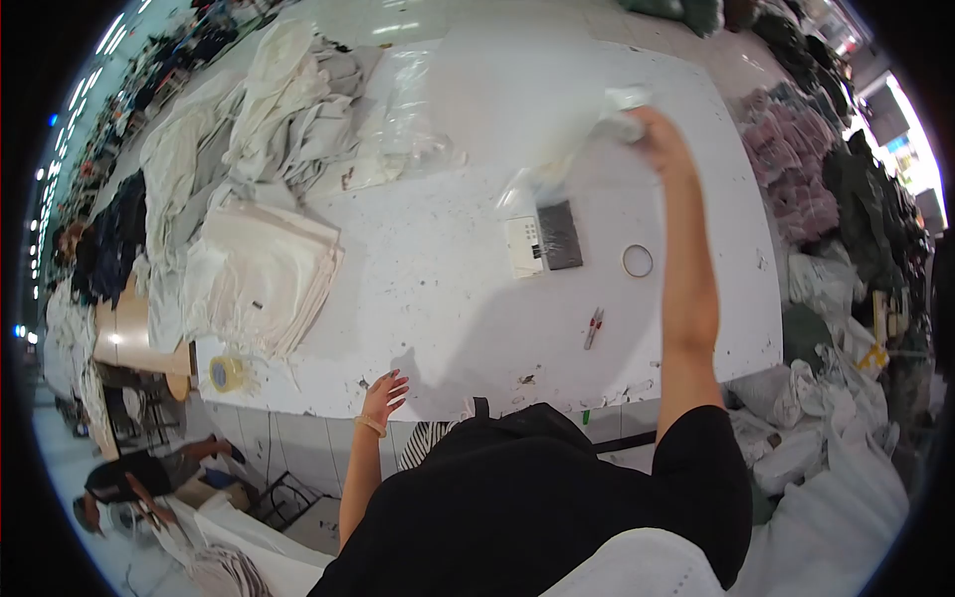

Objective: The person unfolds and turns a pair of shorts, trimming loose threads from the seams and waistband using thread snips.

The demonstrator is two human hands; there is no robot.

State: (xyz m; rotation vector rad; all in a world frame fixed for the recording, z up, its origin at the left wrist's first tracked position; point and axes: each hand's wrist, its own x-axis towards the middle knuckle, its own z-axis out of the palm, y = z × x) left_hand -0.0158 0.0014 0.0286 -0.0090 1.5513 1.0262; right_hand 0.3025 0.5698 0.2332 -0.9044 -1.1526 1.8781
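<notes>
Far out over the white table (pixel 428 289), my right hand (pixel 652 139) is closed on a blurred whitish bundle (pixel 622 121). A pale, see-through streak trails from it down to the left; motion blur hides what exactly it is. Below that streak lie a white card (pixel 522 247) and a dark grey flat block (pixel 560 236), side by side. A roll of tape (pixel 637 261) and small red-and-metal thread snips (pixel 594 328) rest nearer to me. At the table's front edge, my left hand (pixel 383 398) has its fingers spread and holds nothing.
Folded white garments (pixel 259 274) are stacked on the left, with a loose white fabric heap (pixel 298 99) behind. Clear plastic bags (pixel 408 109) lie beside it. Yellowish tape (pixel 227 374) sits at the front left corner. Bundled clothes (pixel 796 164) line the right. Another person (pixel 134 478) is at lower left.
</notes>
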